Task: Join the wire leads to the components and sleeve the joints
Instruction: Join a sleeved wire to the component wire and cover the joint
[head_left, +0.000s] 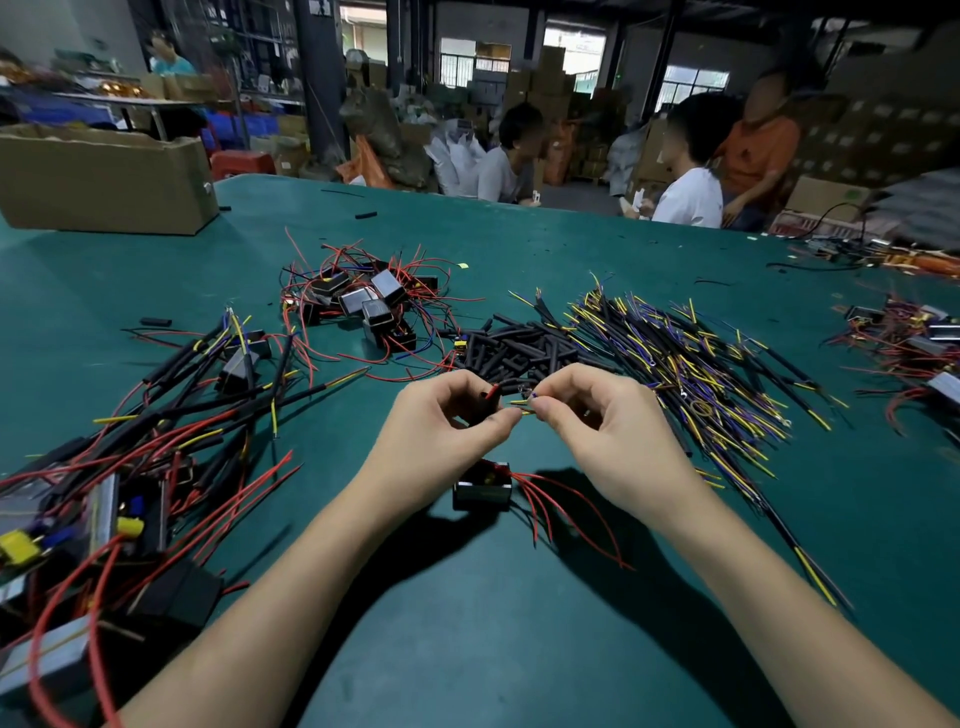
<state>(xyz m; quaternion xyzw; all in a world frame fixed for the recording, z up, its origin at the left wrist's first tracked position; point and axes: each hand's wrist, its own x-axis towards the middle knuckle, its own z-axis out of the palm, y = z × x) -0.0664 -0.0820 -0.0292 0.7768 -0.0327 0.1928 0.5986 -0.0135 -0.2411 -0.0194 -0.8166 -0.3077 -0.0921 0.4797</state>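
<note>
Left hand (447, 415) grip pinches red component lead (493, 391), right hand (597, 410) grip pinches yellow-blue wire (525, 402), tips meeting between for joining.

The table (519, 649) carries several heaps. At the near centre the left hand (441, 421) and the right hand (597, 415) meet above the table, fingertips close together, each pinching a thin wire end (522, 402). Just under and before the hands a small component (482, 486) lies on the table, its leads spreading to the right. Behind the hands lies a pile of sleeves (524, 348), and right of it a wide heap of wire leads (691, 364). Further behind, left of centre, is a cluster of components (363, 306). At the near left lies a heap of joined parts (104, 493). A cardboard box (104, 176) stands at the far left, and another heap (914, 353) lies at the right edge.
</note>
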